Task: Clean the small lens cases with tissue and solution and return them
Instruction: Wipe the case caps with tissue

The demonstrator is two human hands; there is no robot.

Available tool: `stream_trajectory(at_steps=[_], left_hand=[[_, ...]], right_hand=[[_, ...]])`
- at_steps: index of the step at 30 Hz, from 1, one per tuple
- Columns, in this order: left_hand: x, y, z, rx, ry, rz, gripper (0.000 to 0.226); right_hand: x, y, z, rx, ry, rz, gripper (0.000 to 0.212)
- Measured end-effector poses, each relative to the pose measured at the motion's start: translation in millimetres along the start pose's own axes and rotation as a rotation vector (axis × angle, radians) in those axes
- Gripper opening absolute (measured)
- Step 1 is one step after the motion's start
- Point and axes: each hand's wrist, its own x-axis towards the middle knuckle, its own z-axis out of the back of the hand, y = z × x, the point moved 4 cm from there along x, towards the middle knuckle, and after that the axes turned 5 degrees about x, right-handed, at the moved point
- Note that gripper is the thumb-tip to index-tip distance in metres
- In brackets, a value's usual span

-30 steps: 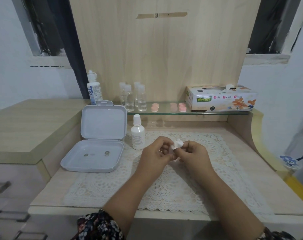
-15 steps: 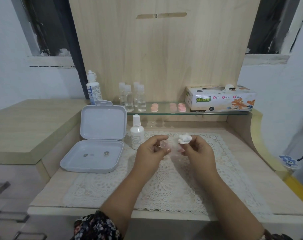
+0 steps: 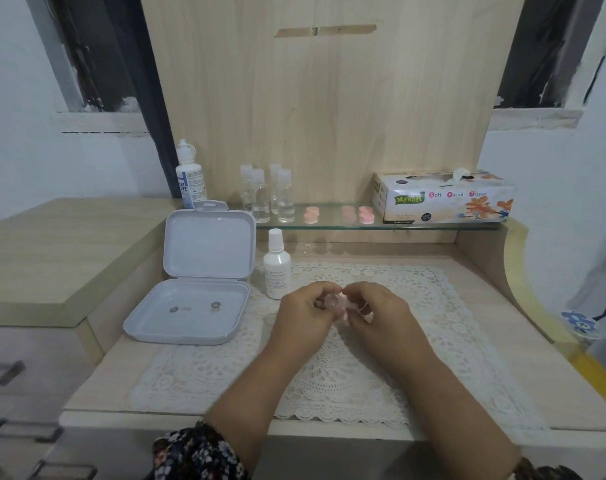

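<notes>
My left hand point(image 3: 303, 315) pinches a small pale pink lens case point(image 3: 331, 301) above the lace mat point(image 3: 329, 368). Close beside it, my right hand point(image 3: 381, 311) has its fingers curled at the case's right side; a bit of white tissue point(image 3: 346, 311) shows under them, mostly hidden. A small white solution bottle point(image 3: 277, 268) stands just left of my hands. More pink lens cases point(image 3: 311, 215) lie on the glass shelf point(image 3: 329, 225). The tissue box point(image 3: 443, 197) sits at the shelf's right end.
An open grey plastic box point(image 3: 190, 306) lies at the left of the mat, lid up. Several clear vials point(image 3: 266, 195) and a taller white bottle point(image 3: 189, 178) stand at the shelf's left. A raised wooden counter point(image 3: 52, 251) borders the left; a curved side panel point(image 3: 516, 265) the right.
The tissue wad, held up in my right fingers half a second ago, is now tucked low under them. Both hands have come closer together around the pink case.
</notes>
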Motion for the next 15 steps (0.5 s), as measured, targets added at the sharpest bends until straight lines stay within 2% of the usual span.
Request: stream_trajectory(at_steps=[3,8,10,15], left_hand=[[-1,-1,1,-0.003,-0.005,-0.013,0.034],[-2,-5,-2,-0.033,-0.006,-0.039,0.025],[-2,-4,-4,-0.018,0.01,-0.04,0.019],[0,1,-6,-0.069,0.089,0.062,0.011]], right_hand=[[0,0,-2,-0.027,-0.034,-0.073,0.004],[-2,-15,3,0.411,-0.195,-0.438,0.009],[-1,-15,5,0.382,-0.196,-0.397,0.012],[0,0,6,0.111,-0.176,-0.006,0.016]])
